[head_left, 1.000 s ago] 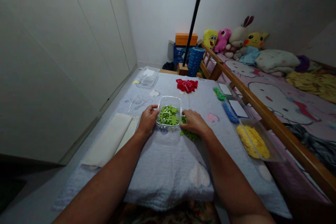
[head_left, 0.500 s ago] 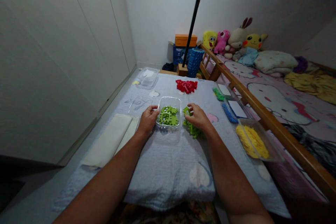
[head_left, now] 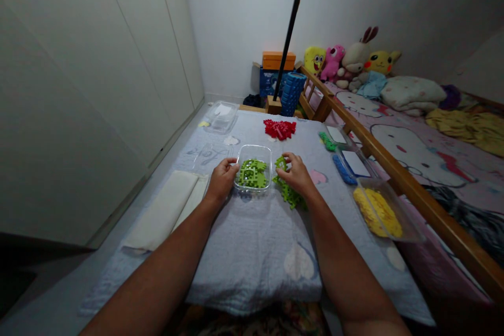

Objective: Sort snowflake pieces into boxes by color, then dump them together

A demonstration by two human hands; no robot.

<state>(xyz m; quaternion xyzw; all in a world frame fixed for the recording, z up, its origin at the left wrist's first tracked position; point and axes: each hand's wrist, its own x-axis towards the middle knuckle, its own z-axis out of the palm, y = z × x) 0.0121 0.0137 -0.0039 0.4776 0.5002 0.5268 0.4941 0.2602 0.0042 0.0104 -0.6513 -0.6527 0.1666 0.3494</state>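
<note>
A clear plastic container (head_left: 254, 147) stands in the middle of the table, with several light-green interlocking plastic pieces (head_left: 252, 173) inside it. My left hand (head_left: 223, 178) grips the container's left wall, thumb and fingers at its rim. To the right of the container, my right hand (head_left: 295, 174) has its fingers curled around light-green pieces (head_left: 280, 163) at the edge of a loose heap (head_left: 290, 197). My palm and forearm hide part of that heap.
Red pieces (head_left: 279, 129) lie farther back. Along the right edge are containers of green (head_left: 327, 142), blue (head_left: 344, 169) and yellow pieces (head_left: 378, 213), beside a wooden bed rail (head_left: 378, 149). A folded cream cloth (head_left: 163, 210) lies left; a clear container (head_left: 222, 116) stands at back left.
My right hand has shifted slightly and its fingers have closed in on the light-green pieces, which have moved a little. My left hand and the container have stayed put.
</note>
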